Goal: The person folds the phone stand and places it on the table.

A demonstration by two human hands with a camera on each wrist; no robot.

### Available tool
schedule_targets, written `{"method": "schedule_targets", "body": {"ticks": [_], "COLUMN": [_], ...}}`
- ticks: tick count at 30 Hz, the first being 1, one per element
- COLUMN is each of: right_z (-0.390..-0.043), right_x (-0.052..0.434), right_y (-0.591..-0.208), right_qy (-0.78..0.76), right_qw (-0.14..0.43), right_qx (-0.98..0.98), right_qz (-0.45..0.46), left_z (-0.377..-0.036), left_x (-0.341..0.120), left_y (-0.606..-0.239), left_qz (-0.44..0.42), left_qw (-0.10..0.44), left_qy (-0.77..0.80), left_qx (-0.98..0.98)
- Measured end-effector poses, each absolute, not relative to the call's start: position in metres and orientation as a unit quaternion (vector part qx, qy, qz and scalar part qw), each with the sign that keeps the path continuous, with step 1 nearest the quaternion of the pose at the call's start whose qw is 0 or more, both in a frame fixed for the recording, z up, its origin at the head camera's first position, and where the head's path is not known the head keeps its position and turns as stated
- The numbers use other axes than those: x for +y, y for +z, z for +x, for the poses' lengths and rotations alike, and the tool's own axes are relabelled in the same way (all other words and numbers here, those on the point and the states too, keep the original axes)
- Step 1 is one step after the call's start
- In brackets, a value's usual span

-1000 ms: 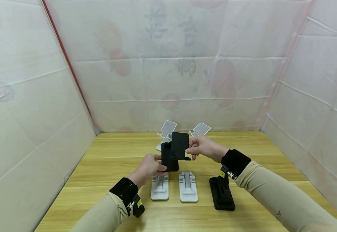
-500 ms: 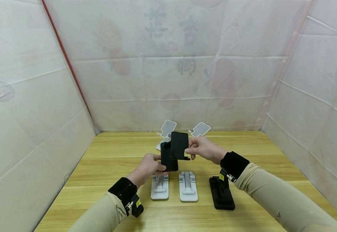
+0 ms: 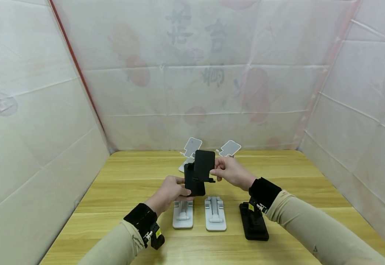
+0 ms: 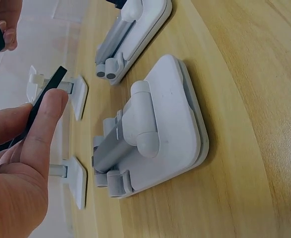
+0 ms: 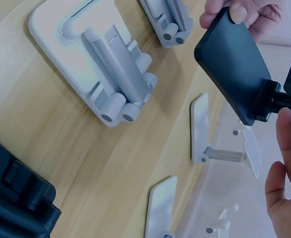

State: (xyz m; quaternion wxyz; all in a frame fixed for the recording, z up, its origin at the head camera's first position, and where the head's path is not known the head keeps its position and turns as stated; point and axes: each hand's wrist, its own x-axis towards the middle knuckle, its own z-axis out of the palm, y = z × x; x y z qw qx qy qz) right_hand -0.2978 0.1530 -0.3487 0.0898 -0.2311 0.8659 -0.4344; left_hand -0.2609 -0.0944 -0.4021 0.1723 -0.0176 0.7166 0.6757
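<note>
Above the table, an unfolded black phone stand [image 3: 204, 165] is held up between both hands. My left hand [image 3: 170, 191] pinches its base by the lower left edge; in the left wrist view, thumb and finger lie on either side of the thin base [image 4: 51, 87]. My right hand [image 3: 232, 171] pinches the right edge of the stand's upper plate. From the right wrist, the base's flat underside [image 5: 235, 64] and the hinged arm [image 5: 279, 101] show, the plate mostly out of frame. Two folded white phone stands [image 3: 183, 217] [image 3: 215, 215] lie below the hands.
A folded black phone stand [image 3: 254, 222] lies on the wooden table [image 3: 129, 165] under my right wrist. Two unfolded white phone stands [image 3: 192, 147] [image 3: 230, 148] stand at the back, partly covered by the held stand and my right hand. Pale sheeting [image 3: 192, 92] encloses the table's back and sides.
My right hand and wrist have shifted slightly left, and the black stand's upper plate has moved a little left with them. My left hand stays almost still on the base.
</note>
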Motion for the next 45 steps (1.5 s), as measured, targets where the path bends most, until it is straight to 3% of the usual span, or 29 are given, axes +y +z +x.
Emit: {"method": "schedule_targets", "body": {"ticks": [11,24,45], "right_z": [-0.296,-0.296,-0.301], "right_x": [0.148,0.141,0.14], "right_y": [-0.357,-0.372,-0.387], "right_qy": [-0.404,-0.371,-0.322], "right_qw": [0.031,-0.117,-0.248], "right_qx": [0.883,0.88,0.872], "right_qz": [-0.238,-0.274,-0.271], "left_z": [-0.258,-0.258,-0.253], "left_x": [-0.094,-0.092,-0.084], "left_y": [-0.401,-0.399,-0.391], "left_qz": [-0.013,-0.001,-0.004], "left_qw": [0.174,0.187,0.189], "left_qy": [0.678,0.7,0.694], "left_qx": [0.714,0.689,0.695]}}
